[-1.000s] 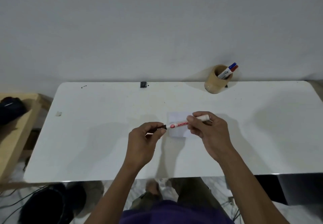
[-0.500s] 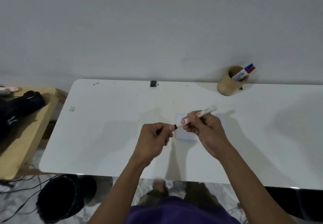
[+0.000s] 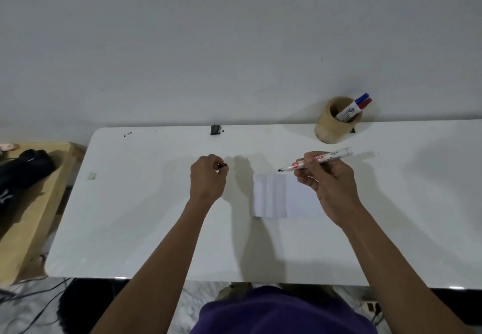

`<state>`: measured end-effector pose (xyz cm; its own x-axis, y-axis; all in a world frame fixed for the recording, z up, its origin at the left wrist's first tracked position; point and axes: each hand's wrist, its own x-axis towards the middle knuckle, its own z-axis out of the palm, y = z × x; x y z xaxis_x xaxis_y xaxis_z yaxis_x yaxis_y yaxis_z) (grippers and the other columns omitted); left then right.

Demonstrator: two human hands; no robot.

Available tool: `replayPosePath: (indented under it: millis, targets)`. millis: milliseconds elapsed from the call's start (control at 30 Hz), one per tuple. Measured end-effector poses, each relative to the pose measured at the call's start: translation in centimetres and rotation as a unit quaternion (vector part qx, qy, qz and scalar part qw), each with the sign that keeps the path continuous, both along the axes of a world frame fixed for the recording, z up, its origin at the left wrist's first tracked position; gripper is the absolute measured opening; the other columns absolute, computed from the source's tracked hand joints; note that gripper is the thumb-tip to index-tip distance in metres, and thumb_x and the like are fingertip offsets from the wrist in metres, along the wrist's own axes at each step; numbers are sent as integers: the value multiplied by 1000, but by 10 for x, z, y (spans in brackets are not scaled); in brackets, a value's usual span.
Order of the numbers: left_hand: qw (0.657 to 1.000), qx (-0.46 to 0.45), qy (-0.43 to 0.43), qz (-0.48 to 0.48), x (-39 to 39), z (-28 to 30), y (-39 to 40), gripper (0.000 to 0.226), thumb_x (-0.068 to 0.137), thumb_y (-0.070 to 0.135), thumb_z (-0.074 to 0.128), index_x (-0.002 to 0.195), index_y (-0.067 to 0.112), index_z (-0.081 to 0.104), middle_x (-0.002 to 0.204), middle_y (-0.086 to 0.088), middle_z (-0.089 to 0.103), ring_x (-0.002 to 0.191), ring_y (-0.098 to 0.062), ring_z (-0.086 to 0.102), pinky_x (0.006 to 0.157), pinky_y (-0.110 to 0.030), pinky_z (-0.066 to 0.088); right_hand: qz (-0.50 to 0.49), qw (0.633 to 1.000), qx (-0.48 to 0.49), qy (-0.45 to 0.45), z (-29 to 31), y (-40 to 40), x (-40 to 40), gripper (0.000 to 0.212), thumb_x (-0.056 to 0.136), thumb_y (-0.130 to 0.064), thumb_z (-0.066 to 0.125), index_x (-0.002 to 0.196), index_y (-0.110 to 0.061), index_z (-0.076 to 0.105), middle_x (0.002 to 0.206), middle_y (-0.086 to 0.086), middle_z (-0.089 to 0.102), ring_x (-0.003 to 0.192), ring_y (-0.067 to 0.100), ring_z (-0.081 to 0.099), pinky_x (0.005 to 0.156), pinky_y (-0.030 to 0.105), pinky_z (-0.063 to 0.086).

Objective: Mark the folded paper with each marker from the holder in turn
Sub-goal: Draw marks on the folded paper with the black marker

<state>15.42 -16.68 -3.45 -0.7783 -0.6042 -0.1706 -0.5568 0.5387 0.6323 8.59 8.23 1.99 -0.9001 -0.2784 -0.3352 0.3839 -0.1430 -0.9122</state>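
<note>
Right hand: your right hand (image 3: 330, 185) holds the marker (image 3: 317, 159) in a writing grip, fingers wrapped round the middle of the barrel.
Marker: uncapped, white barrel with red print, dark tip pointing left and slightly down; the tip hangs just beyond the far edge of the paper (image 3: 276, 196), and you cannot tell whether it touches anything.
Left hand: your left hand (image 3: 208, 177) is curled narrow, well left of the paper, pinching a small dark piece (image 3: 223, 165) at the fingertips; it looks like the cap, but it is too small to be sure.
Paper: a folded white sheet with upright creases, lying flat near the middle of the tabletop (image 3: 130, 216), a little right of centre; its right end is hidden under your right hand.
Holder: a round tan holder (image 3: 331, 127) stands at the far edge, toward the right corner, beyond your right hand.
In the holder: two markers lean to the right, one with a blue cap (image 3: 362, 97) and one with a red cap (image 3: 366, 102), their barrels touching.
Far edge: a small black object (image 3: 215, 129) sits near the middle of that edge.
Left edge: a scrap of tape (image 3: 91, 176) lies close to it.
</note>
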Motion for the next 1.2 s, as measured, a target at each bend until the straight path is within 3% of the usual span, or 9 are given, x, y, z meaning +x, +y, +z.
replayPosePath:
  millis: [133,267,333,433,533,767,900,1000,1200]
  targets:
    - [996,-48,-71,-33,-26,-11,-13,15,91,5,60,98,-1,72,100,-19,70,86,-33,67,70,-33,49,3,1000,23,-10,-3,-3,-1,7,99,-13,62,97,-8,68,87,7,77,78,21,72,75,34,57]
    - [996,-28,-85,-29,-32,-13,-15,14,89,5,61,94,-2,72,98,-19,71,88,-37,68,72,-36,51,6,999,35,-13,-6,-4,-4,5,98,-12,65,97,-8,68,87,8,77,78,22,72,76,36,57]
    - [995,-16,-93,-13,-30,-9,-13,22,90,11,63,109,4,70,110,-17,68,101,-36,66,77,-35,50,7,999,43,-8,-7,-5,-4,4,95,-9,68,98,-9,68,86,9,78,78,22,73,75,36,58]
    - [993,-20,-110,49,-16,4,-6,54,91,26,65,140,15,47,133,-8,56,124,-31,56,90,-45,50,-16,998,56,3,-7,-7,-4,17,85,-2,78,97,-8,68,82,8,77,73,21,74,71,34,59]
    - [995,-30,-49,85,11,10,12,56,92,33,63,142,19,42,132,-6,57,124,-28,55,91,-46,50,-32,997,62,29,-7,-10,-3,18,79,0,83,87,-4,67,78,9,75,68,21,73,66,31,59]
    - [980,-123,53,-146,55,-33,54,41,99,35,51,137,20,54,138,-3,60,128,-26,56,109,-46,41,53,991,104,62,-30,-20,2,10,89,-1,73,86,-11,71,78,0,74,74,23,75,67,31,60]
    - [955,-182,2,-233,57,-47,55,46,103,45,35,145,30,48,152,-4,49,144,-25,42,117,-56,30,107,976,147,116,-48,-30,3,15,81,-1,82,88,-11,74,88,3,77,83,16,74,72,27,60]
    - [941,-210,-53,-260,59,-55,53,49,103,49,33,150,35,39,158,-6,41,149,-26,35,119,-60,23,107,971,161,141,-59,-40,2,16,79,1,83,87,-9,74,89,4,77,82,11,74,71,21,57]
    - [935,-235,-67,-258,60,-62,55,52,104,51,30,153,36,32,163,-7,32,155,-25,23,121,-62,16,71,967,171,175,-81,-50,-2,12,78,-2,84,80,-2,71,81,10,76,76,21,74,68,27,59]
